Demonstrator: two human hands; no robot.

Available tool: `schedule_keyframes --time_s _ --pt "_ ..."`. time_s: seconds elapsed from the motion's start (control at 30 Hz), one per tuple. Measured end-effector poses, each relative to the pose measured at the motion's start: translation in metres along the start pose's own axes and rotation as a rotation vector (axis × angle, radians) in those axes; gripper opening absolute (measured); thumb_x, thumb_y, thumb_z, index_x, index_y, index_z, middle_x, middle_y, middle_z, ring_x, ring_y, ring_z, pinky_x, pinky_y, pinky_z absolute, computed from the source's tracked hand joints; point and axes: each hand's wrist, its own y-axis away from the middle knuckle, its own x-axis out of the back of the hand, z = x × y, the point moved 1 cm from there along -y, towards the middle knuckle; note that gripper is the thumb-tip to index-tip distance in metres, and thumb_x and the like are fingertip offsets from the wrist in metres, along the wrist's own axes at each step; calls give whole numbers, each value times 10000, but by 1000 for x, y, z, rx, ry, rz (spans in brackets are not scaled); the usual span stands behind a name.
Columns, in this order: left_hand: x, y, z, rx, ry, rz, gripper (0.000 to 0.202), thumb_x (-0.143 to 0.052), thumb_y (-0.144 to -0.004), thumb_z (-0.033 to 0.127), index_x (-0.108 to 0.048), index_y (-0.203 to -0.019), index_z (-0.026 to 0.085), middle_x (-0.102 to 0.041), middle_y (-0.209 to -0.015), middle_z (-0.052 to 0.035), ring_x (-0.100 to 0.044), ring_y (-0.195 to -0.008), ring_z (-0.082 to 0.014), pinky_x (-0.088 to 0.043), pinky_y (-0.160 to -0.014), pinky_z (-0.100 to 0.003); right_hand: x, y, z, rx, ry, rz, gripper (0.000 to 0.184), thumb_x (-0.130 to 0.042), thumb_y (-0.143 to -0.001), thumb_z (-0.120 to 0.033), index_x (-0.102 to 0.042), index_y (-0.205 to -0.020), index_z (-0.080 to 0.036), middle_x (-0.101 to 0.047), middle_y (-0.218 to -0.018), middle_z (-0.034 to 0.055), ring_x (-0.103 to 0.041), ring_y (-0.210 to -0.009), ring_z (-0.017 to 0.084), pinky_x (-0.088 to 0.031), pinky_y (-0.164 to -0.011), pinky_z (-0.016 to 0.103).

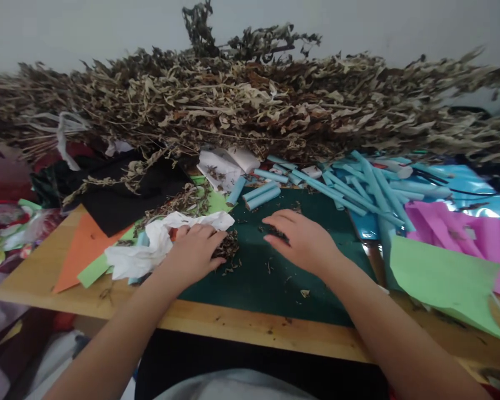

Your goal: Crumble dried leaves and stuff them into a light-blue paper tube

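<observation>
Two bare hands (pixel 194 250); one dark green rectangular mat (pixel 316 294); one crumpled white tissue (pixel 160 236); one flat black sheet (pixel 150 191); over a dozen pale blue paper tubes (pixel 373 183); dried brown leaves (pixel 241 97) beyond counting.

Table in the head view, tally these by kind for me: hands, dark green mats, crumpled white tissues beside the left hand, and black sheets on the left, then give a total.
Hands: 2 (left hand, right hand)
Dark green mat: 1
Crumpled white tissue: 1
Black sheet: 1
Total: 5
</observation>
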Motion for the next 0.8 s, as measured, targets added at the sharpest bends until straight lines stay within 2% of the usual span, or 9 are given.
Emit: schedule_keyframes --time_s 0.17,0.3,0.43,0.57,0.63,0.7,0.8 --pt "1 16 8 16 -23 115 410 -553 -696 330 -472 -1090 253 -488 -1136 -91 -408 -1032 -289 -274 -837 -458 -10 -11 -34 113 84 -160 388 -436 -777 -393 -472 -1123 -221 -508 -1091 83 -511 -905 234 -432 -667 339" --pt "0 36 16 -10 30 92 433 -541 -705 342 -447 -1119 255 -491 -1147 -80 -429 -1014 -275 -286 -843 -464 -21 -14 -52 117 111 -211 456 -505 -719 -451 -462 -1116 -232 -543 -993 75 -518 -842 243 -424 -646 348" --pt "-8 53 15 -17 124 71 452 -506 -728 364 -407 -1158 266 -471 -1173 -75 -450 -1006 -255 -344 -823 -423 -28 -14 -57 127 104 -242 566 -535 -671 -505 -426 -1149 -223 -541 -971 80 -520 -829 247 -423 -628 343" --pt "-22 57 8 79 191 176 509 -500 -729 364 -362 -1198 221 -386 -1243 -117 -396 -1083 -279 -358 -855 -428 -32 -18 -56 95 94 -231 666 -528 -646 -553 -373 -1193 -206 -531 -990 93 -526 -826 258 -425 -618 347" --pt "-28 55 6 111 240 190 551 -508 -722 370 -336 -1210 180 -387 -1232 -136 -390 -1090 -278 -366 -867 -420 -35 -22 -58 98 72 -248 692 -541 -622 -566 -368 -1191 -212 -529 -984 90 -531 -812 258 -424 -605 346" --pt "-31 53 7 127 274 159 554 -523 -713 360 -340 -1198 166 -427 -1190 -132 -416 -1061 -271 -382 -856 -416 -38 -26 -61 101 53 -274 639 -567 -611 -541 -413 -1139 -216 -533 -952 80 -531 -805 252 -420 -598 338" --pt "-34 50 13 144 285 116 535 -552 -697 327 -356 -1175 186 -475 -1137 -112 -454 -1009 -269 -399 -826 -427 -41 -28 -67 104 32 -293 456 -579 -637 -453 -482 -1011 -211 -533 -905 66 -524 -802 235 -410 -595 321"
